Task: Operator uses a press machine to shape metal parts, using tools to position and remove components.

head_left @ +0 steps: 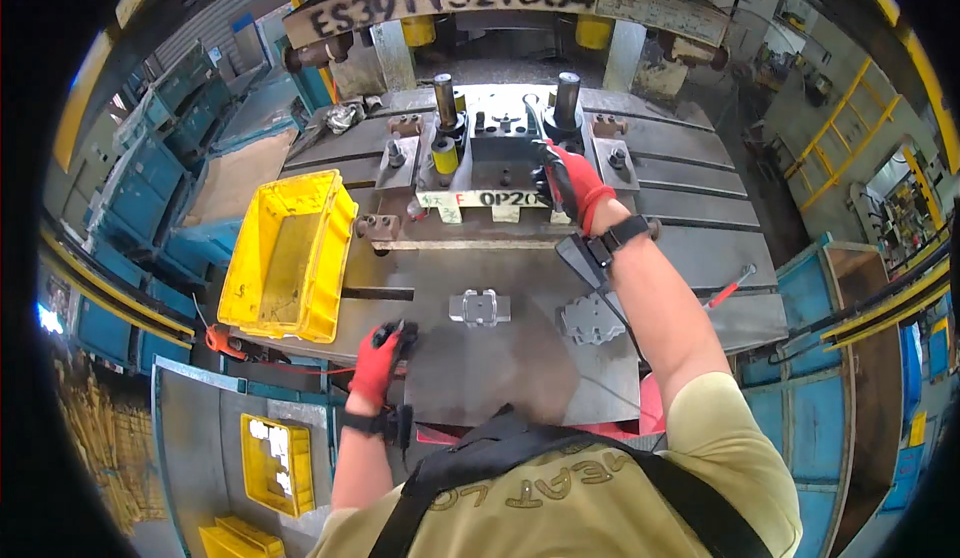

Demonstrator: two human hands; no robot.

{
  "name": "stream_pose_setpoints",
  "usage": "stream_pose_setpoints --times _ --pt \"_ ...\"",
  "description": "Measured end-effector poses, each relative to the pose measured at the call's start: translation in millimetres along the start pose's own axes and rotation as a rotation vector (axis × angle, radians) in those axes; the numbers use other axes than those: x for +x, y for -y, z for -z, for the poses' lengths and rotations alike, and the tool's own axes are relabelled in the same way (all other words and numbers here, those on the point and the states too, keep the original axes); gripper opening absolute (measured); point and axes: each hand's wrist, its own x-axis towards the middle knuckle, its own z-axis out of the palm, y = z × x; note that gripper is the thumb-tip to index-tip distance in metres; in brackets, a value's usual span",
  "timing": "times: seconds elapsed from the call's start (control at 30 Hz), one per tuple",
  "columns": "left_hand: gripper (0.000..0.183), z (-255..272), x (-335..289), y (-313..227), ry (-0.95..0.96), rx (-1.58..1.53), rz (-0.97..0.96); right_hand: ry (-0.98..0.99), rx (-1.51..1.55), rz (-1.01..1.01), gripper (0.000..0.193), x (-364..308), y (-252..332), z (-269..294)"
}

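Note:
My right hand (pixel 572 190), in a red and black glove, reaches over the front right of the press die (pixel 505 176). Its fingers are closed on a slim metal tool (pixel 534 116), whose tip points into the die beside the right guide post (pixel 567 103). My left hand (pixel 376 358), gloved the same way, is by the left edge of the steel plate (pixel 490 378); its fingers are curled, and what they hold, if anything, is hidden. A formed sheet-metal part (pixel 480 308) lies on the plate between my hands. Flat grey stamped pieces (pixel 592 320) lie under my right forearm.
A yellow bin (pixel 340 258) stands left of the die. On the bed's right lies a red-handled tool (pixel 735 285). An orange tool (pixel 224 342) with a red cord is at the lower left. The press beam (pixel 460 0) spans above; blue racks flank both sides.

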Motion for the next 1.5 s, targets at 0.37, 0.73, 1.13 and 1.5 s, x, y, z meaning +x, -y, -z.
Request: stream_pose_setpoints --times 0.37,0.73,1.13,1.5 --pt "0.032 91.3 -52.8 87.8 0.059 0.623 0.322 0.053 -0.133 0.273 0.030 13.4 -6.1 10.3" --pt "0.037 25.4 -60.0 141.3 0.675 0.474 0.307 -0.359 0.553 0.110 0.025 -153.8 -54.0 45.8" --pt "0.035 38.5 -47.7 169.7 0.461 0.482 0.205 -0.796 0.584 -0.808 0.028 -360.7 -207.9 34.3" --pt "0.034 27.8 -35.1 174.3 0.341 0.316 0.185 -0.829 0.010 -0.704 0.019 -349.3 -342.0 17.9"
